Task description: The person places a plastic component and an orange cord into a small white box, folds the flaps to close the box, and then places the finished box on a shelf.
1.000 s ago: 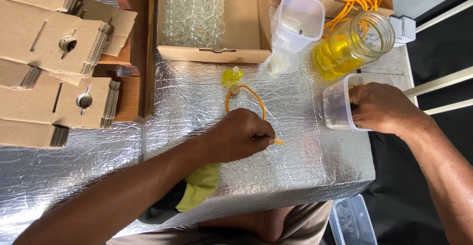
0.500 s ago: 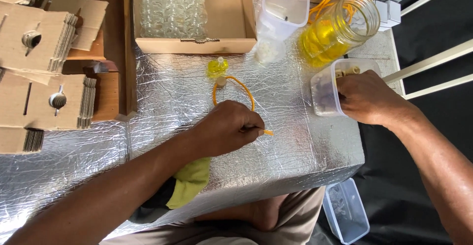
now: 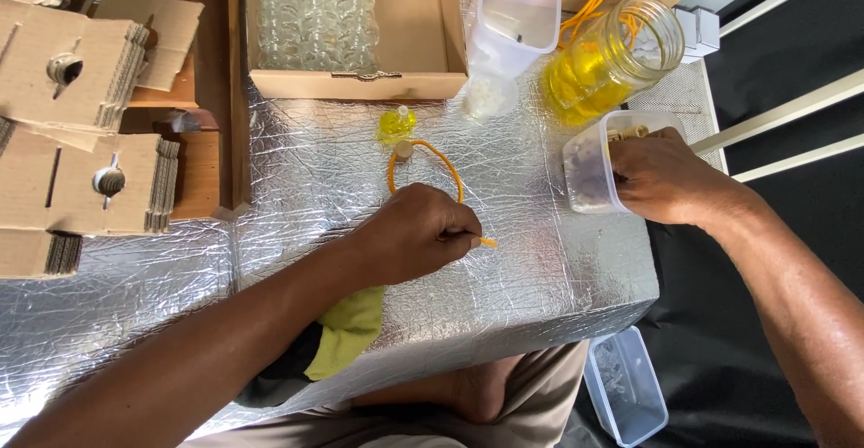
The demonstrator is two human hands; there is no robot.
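Orange flexible tube [image 3: 447, 171] pinched in left hand [image 3: 423, 232] fingers; right hand [image 3: 666, 178] fingers curled inside clear plastic tub [image 3: 585, 164], grip unclear. Risk: tub tipping off worktop [image 3: 315, 187] edge.

On the table [image 3: 540, 277], the tube [image 3: 432, 162] lies left of the tub [image 3: 589, 169], before the box [image 3: 360, 83].
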